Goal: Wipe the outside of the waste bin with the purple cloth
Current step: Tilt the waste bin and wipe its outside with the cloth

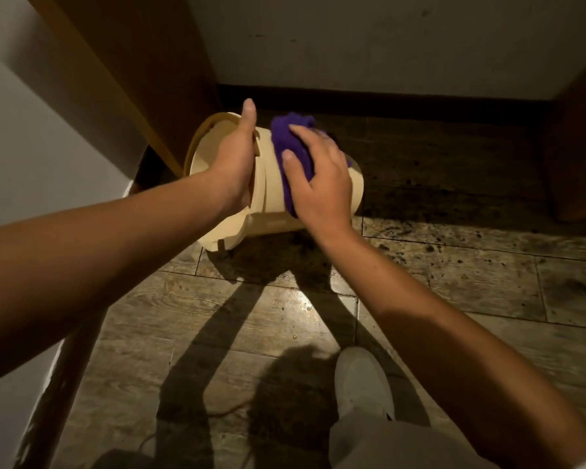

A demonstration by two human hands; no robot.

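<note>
A cream plastic waste bin (271, 194) is tipped on its side above the wood-look floor, its open mouth facing left. My left hand (236, 157) grips the bin's rim, fingers inside the mouth and thumb up along the outside. A bunched purple cloth (290, 143) lies pressed on the bin's outer wall. My right hand (318, 174) covers the cloth and holds it flat against the wall with spread fingers. The bin's far side and bottom are hidden.
A dark wooden panel (142, 69) stands close on the left of the bin, a white wall (386, 42) with a dark skirting behind it. Another wooden piece (579, 147) rises at the right. My white shoe (361, 380) rests on the floor (268, 316) below.
</note>
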